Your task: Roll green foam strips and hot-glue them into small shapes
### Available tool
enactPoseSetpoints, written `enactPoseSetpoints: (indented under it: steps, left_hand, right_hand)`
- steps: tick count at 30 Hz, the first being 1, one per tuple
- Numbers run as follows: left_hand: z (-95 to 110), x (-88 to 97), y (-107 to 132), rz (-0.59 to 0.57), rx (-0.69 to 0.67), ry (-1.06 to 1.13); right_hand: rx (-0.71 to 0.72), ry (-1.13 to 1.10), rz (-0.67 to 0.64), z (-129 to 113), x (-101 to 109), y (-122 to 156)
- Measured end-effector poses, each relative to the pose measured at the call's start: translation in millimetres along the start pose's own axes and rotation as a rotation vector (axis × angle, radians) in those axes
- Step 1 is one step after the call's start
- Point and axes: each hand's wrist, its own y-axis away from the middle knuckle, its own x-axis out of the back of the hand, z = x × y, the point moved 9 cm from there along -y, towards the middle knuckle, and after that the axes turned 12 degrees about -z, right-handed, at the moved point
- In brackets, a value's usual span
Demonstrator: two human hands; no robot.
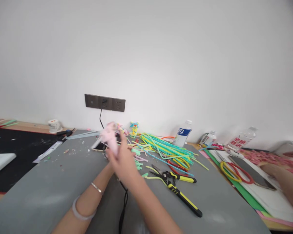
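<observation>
A pale pink, soft-looking thing (110,138), smeared by motion, is up in front of me over the back of the grey table. My right hand (123,157) has its thumb and fingers around the lower part of it. Behind that hand, my left hand (109,167) is mostly hidden, so its fingers do not show; a bracelet and a pale band are on that arm. A dark phone-like slab (99,147) lies partly covered beyond the hands. Short green and pink fuzzy stems (138,159) lie just right of my right hand.
Yellow-handled wire cutters (172,180) lie open right of my arms, before a pile of teal and yellow pipe cleaners (166,149). A white-and-blue bottle (183,133) stands by the wall. A black cable (123,208) crosses the table (51,191). Another person's hand (274,169) is at far right.
</observation>
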Motion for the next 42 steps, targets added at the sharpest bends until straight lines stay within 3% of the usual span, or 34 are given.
enactPoseSetpoints:
  steps: [2, 4, 7, 11, 15, 19, 22, 26, 29, 34, 38, 42]
  left_hand:
    - [-1, -7.5, 1, -0.072, 0.005, 0.033]
    - [-2, -15.2, 1, -0.151, 0.015, 0.055]
    - [-6, -24.0, -1, -0.246, 0.060, 0.104]
    - [-13, -27.2, -3, -0.281, 0.123, 0.169]
    - [-15, -26.2, -4, -0.256, 0.109, 0.189]
    - [-10, -25.3, -3, -0.237, 0.080, 0.183]
    - [-4, -21.9, -2, -0.221, 0.054, 0.172]
    - [-3, -15.9, -5, -0.188, 0.042, 0.185]
    - [-6, -10.0, -9, -0.133, 0.050, 0.209]
    - [3, -6.0, -8, -0.105, 0.001, 0.166]
    - [7, -4.6, -5, -0.092, 0.005, 0.142]
    - [6, -4.4, -5, -0.098, 0.007, 0.138]
  right_hand:
    - [-0.101, 0.186, -0.095, -21, -37, -9]
    - [-0.059, 0.237, -0.270, -42, -82, -18]
    - [-0.002, 0.260, -0.372, -57, -130, -27]
    - [-0.097, 0.330, -0.459, -42, -168, -36]
    - [-0.165, 0.386, -0.535, -24, -180, -34]
    - [-0.030, 0.340, -0.443, -36, -161, -15]
    - [0.100, 0.327, -0.338, -51, -127, 11]
    - [0.373, 0.195, -0.309, -54, -68, 41]
    - [0.461, 0.064, -0.345, -20, -21, 47]
    - [0.235, 0.161, -0.231, 80, 53, 40]
    - [0.082, 0.180, -0.368, 128, 59, 44]
    - [0.108, 0.230, -0.454, 129, 43, 48]
